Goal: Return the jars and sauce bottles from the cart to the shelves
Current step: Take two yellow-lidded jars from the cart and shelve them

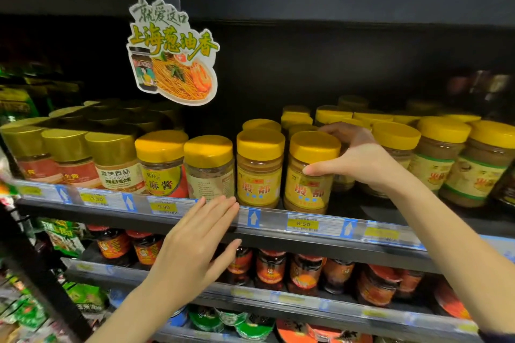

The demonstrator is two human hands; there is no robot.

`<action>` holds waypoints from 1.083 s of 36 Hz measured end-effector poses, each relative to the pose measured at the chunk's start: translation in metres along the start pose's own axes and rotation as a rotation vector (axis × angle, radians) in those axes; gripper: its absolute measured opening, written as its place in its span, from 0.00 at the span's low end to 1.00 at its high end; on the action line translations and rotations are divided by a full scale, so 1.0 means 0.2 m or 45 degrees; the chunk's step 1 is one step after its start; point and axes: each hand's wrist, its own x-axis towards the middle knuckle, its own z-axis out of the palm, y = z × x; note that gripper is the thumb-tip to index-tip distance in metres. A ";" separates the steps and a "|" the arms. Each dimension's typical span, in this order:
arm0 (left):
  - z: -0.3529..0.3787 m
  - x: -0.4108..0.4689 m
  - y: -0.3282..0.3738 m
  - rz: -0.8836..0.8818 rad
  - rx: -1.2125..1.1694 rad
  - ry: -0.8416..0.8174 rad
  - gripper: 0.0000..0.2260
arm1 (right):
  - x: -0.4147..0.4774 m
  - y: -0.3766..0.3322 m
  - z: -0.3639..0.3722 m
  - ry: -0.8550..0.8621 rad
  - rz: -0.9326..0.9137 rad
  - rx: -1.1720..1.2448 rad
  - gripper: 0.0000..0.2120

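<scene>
A yellow-lidded jar (309, 175) of tan paste with a yellow label stands at the front edge of the middle shelf (278, 234). My right hand (354, 156) wraps around its right side, thumb on the front and fingers behind the lid. A matching jar (259, 167) stands just to its left. My left hand (195, 248) is flat with fingers together, hovering in front of the shelf's price rail below the jars, holding nothing. The cart is out of view.
More yellow-lidded jars (443, 153) fill the shelf to the right, gold-lidded jars (69, 156) to the left. A cardboard noodle sign (172, 53) hangs above. Red chili sauce jars (273, 270) line the shelf below. A bare patch of shelf lies right of the held jar.
</scene>
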 end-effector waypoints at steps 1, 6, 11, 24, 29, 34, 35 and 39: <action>0.00 0.00 0.00 0.000 0.001 0.005 0.23 | 0.00 0.00 0.00 -0.004 0.006 -0.007 0.38; 0.01 0.00 0.01 0.003 0.000 0.034 0.22 | 0.02 0.01 0.01 -0.036 0.034 -0.046 0.39; -0.01 0.00 0.03 -0.005 0.057 0.034 0.22 | 0.01 0.00 0.02 -0.050 0.034 -0.045 0.40; -0.14 0.01 0.10 -0.167 0.101 -0.243 0.27 | -0.09 -0.01 -0.04 -0.078 -0.149 -0.288 0.39; -0.21 -0.01 0.14 -0.247 0.124 -0.243 0.29 | -0.20 -0.01 -0.08 0.069 -0.312 -0.481 0.35; -0.25 -0.10 0.16 -0.320 0.156 -0.259 0.27 | -0.32 -0.04 -0.01 0.087 -0.580 -0.574 0.33; -0.26 -0.13 0.16 -0.331 0.171 -0.269 0.27 | -0.34 -0.06 0.02 0.066 -0.628 -0.562 0.32; -0.32 -0.28 0.14 -0.466 0.201 -0.342 0.29 | -0.41 -0.13 0.18 -0.094 -0.789 -0.502 0.31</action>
